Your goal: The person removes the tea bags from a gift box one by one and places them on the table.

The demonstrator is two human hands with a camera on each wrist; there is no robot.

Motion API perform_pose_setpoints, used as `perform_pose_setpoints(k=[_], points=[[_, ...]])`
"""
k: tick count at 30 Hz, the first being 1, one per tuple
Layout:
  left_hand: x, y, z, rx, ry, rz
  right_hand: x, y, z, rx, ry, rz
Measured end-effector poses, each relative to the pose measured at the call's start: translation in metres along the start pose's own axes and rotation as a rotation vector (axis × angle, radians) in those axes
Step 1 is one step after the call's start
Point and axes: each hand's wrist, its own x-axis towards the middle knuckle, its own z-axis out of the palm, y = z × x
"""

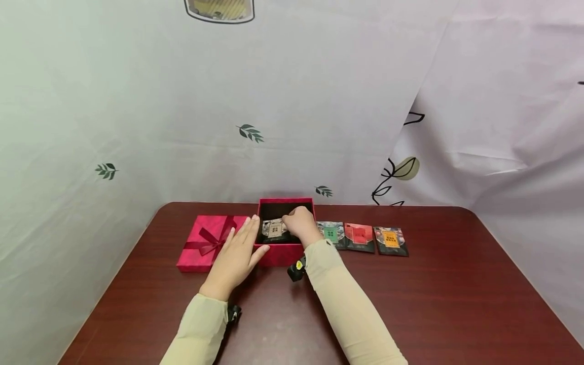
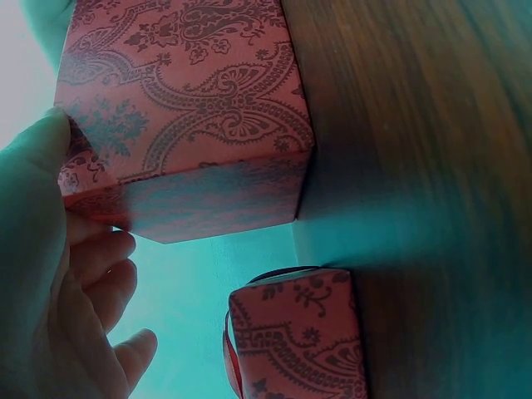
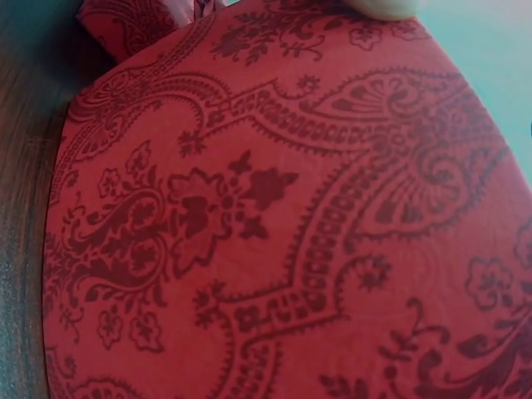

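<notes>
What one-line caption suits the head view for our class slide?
Right grip in an open red box, left grip at its edge, ribboned lid and three packets alongside.

The reddish-brown table [image 1: 424,304] carries an open red box [image 1: 279,255]; at its 9 o'clock lies a ribboned red lid [image 1: 204,236], toward 3 o'clock a green-labelled packet [image 1: 331,234], red packet [image 1: 359,237] and orange-labelled packet [image 1: 391,240].

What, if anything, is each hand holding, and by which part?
The left hand grips nothing, only touching the red box at its near left corner. Whether the right hand pinches anything inside cannot be told: any contact is hidden.
</notes>
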Motion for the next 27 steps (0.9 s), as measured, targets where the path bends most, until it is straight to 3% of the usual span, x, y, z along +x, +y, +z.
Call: perform_pose_setpoints(k=[27], points=[[0.0004,-0.0005,0.0013,-0.01,0.015,0.008,0.0043,0.0017,0.0046,0.112,-0.022,-0.01]])
